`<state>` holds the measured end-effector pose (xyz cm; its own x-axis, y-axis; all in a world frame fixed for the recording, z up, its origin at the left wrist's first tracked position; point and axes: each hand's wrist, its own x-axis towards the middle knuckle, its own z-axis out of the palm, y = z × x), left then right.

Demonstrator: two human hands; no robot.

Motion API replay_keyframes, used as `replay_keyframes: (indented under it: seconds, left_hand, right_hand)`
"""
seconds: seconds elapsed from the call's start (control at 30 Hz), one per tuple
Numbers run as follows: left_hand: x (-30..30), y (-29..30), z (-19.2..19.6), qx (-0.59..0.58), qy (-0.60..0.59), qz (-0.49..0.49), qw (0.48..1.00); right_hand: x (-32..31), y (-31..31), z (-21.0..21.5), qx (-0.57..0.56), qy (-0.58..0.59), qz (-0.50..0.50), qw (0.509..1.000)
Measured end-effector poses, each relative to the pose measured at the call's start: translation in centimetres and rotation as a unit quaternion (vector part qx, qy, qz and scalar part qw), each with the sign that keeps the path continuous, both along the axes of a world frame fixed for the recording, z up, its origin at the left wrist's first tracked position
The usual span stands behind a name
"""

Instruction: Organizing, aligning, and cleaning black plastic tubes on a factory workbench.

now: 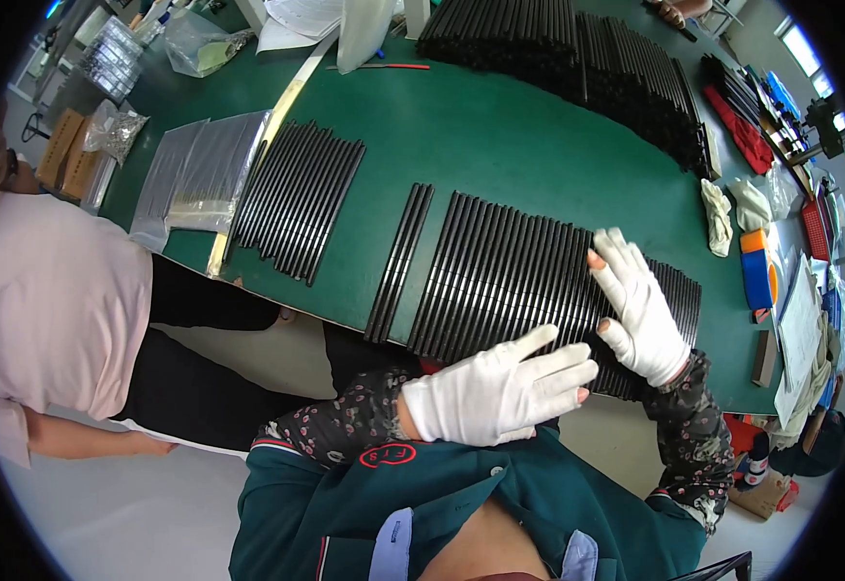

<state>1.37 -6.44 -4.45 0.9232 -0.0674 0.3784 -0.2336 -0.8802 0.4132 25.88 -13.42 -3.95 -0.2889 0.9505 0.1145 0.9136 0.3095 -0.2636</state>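
Note:
A wide row of thin black rods [500,271] lies side by side on the green table [393,126], near its front edge. My right hand [638,315], in a white glove with bare fingertips, rests over the right part of this row, its fingers stretched out. My left hand [500,389], gloved the same way, is at the near ends of the rods with its fingers extended and apart. Whether its fingers touch the rods I cannot tell. Neither hand holds a rod. A narrow strip of a few rods [400,261] lies just left of the row, with a gap between.
Another group of black rods [299,201] lies further left, beside clear plastic sleeves [205,174]. Large rod stacks [500,34] stand at the back. Gloves [717,218], tape rolls [757,276] and a small brown block [763,358] are at the right. A person in pink [55,300] stands at left.

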Motion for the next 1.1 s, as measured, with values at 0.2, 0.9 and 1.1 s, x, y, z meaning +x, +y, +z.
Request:
replay_keyframes:
  seconds: [0.2, 0.9, 1.1]
  left_hand:
    - [-6.5, 4.8, -0.2, 0.079, -0.034, 0.33, 0.94]
    - [-6.4, 3.2, -2.9, 0.009, 0.011, 0.124, 0.992]
    - [-5.8, 3.5, -2.9, -0.004, -0.039, 0.091, 0.995]
  right_hand:
    - [-0.2, -1.4, -1.1, -0.027, -0.094, -0.025, 0.995]
    - [-8.9, 5.3, 1.1, -0.048, 0.116, 0.286, 0.95]
    - [-2.6, 13.5, -2.8, 0.087, -0.087, 0.102, 0.987]
